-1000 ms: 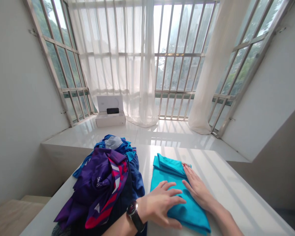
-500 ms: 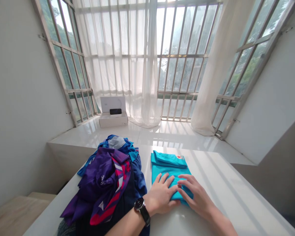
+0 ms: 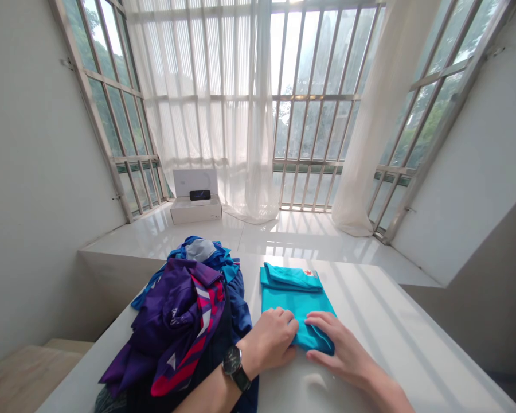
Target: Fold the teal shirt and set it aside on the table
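A turquoise garment (image 3: 284,298) lies folded on the white table, its far end turned over into a flap with a small red mark. My left hand (image 3: 272,338), with a watch on the wrist, has its fingers curled round the garment's near left corner. At the near right corner is my right hand (image 3: 337,347), its thumb and fingers apart around the lifted edge of the cloth. To the left rises a heap of clothes with a purple garment (image 3: 163,310) on top, striped red and white.
On the white sill (image 3: 249,232) behind the table stands an open white box (image 3: 195,212) with a black phone (image 3: 200,195) on it. Sheer curtains (image 3: 363,143) hang before barred windows. A wooden surface (image 3: 21,373) shows at lower left.
My left hand has gone from lying spread on the turquoise cloth to curled at its near left corner. My right hand has moved slightly down, and its fingers are at the cloth's edge.
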Tool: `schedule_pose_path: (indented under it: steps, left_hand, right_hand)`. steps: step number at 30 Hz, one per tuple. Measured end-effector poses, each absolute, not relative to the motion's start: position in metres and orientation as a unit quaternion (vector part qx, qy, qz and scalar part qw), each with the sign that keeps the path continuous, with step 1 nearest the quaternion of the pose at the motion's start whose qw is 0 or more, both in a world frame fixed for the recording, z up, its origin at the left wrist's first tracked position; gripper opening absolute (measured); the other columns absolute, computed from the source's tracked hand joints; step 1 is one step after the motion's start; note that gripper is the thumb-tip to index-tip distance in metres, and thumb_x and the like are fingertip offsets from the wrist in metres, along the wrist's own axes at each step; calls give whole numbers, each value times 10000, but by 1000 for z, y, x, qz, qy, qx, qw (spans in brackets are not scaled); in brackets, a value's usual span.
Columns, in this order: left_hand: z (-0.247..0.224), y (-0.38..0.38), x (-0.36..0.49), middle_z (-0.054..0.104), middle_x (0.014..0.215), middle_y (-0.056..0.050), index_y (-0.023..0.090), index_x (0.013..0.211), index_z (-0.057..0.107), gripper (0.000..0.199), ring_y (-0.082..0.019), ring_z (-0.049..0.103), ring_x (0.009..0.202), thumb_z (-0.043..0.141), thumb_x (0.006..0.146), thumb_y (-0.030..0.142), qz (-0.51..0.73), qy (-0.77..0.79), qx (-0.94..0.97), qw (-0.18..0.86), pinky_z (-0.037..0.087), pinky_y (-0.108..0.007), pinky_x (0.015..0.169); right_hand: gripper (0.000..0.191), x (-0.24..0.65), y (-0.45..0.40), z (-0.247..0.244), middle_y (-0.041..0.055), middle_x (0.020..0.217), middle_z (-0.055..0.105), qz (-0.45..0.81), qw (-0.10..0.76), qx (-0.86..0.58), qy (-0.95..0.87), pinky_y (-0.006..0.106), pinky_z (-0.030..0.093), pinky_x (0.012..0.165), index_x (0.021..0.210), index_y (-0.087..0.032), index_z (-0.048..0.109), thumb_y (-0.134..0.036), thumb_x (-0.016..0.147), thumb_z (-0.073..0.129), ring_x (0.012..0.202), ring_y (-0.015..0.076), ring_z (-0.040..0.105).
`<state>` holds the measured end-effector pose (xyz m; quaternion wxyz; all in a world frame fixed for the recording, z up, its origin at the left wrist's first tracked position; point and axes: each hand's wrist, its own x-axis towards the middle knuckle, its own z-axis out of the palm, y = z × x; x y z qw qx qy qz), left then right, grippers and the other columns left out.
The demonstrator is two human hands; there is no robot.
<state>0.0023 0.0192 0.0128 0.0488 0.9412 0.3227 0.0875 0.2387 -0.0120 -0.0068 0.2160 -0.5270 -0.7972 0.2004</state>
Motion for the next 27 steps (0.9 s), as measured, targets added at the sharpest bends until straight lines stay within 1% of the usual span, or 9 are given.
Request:
schedule_pose_path:
  steps: [4,8,12,15,18,20,23,25,27]
  left_hand:
    - [14,17,9,699,994,-85,199,1015,569,97,-259,664,919,510,944,229,105,381,916,71,510,-333,768]
    - [16,20,10,723,946,-69,204,1075,553,149,-251,701,875,431,1001,246,116,429,891,99,505,-313,731]
    - [18,22,6,734,960,-55,219,1099,563,186,-242,712,877,397,1032,270,120,425,891,108,498,-302,723]
    - [19,19,2,731,989,-46,232,1063,588,218,-256,701,904,522,999,430,120,400,902,107,503,-310,733]
    - [18,17,1,718,1010,-53,226,1006,604,422,-279,679,916,704,841,601,108,378,915,88,513,-333,747]
    - [18,17,1,711,1024,-61,220,998,605,368,-277,666,922,721,839,531,96,370,921,72,514,-338,749]
    - [19,18,-1,707,1043,-75,213,1016,600,157,-265,656,936,633,874,271,79,372,923,53,508,-335,743]
    - [21,21,-3,712,1043,-86,208,1025,601,181,-265,659,932,584,848,171,68,382,920,50,505,-337,739]
    - [22,24,-8,722,1028,-90,208,1018,610,204,-271,670,918,563,831,141,59,395,915,60,499,-342,732]
  right_hand:
    - [513,234,-14,-6,114,1365,630,187,205,-523,-806,434,485,1077,1246,-244,661,-397,762,739,1249,307,584]
    - [379,237,-8,-12,104,1292,676,155,202,-528,-810,426,510,1029,1174,-234,686,-234,807,593,1171,284,628]
    - [436,247,-1,-20,76,1239,707,136,209,-527,-813,412,523,994,1102,-243,708,-109,732,521,1116,269,655]
    - [425,254,0,-23,84,1206,721,153,225,-528,-805,399,538,966,1085,-236,720,-119,728,522,1090,272,672]
    - [398,261,-1,-24,89,1179,737,174,246,-531,-792,387,549,948,1089,-238,733,-154,755,533,1075,279,690]
    - [375,266,-1,-25,87,1165,748,183,258,-532,-785,383,557,934,1096,-248,738,-184,784,541,1057,281,701]
    - [324,273,0,-28,90,1124,766,191,279,-537,-773,394,572,896,1097,-252,743,-263,834,555,1010,292,715]
    - [308,275,1,-28,96,1099,774,192,300,-544,-760,405,578,877,1090,-252,745,-323,857,558,983,302,721]
    - [299,276,1,-27,99,1075,780,193,317,-551,-748,405,581,861,1072,-260,747,-377,868,562,953,306,727]
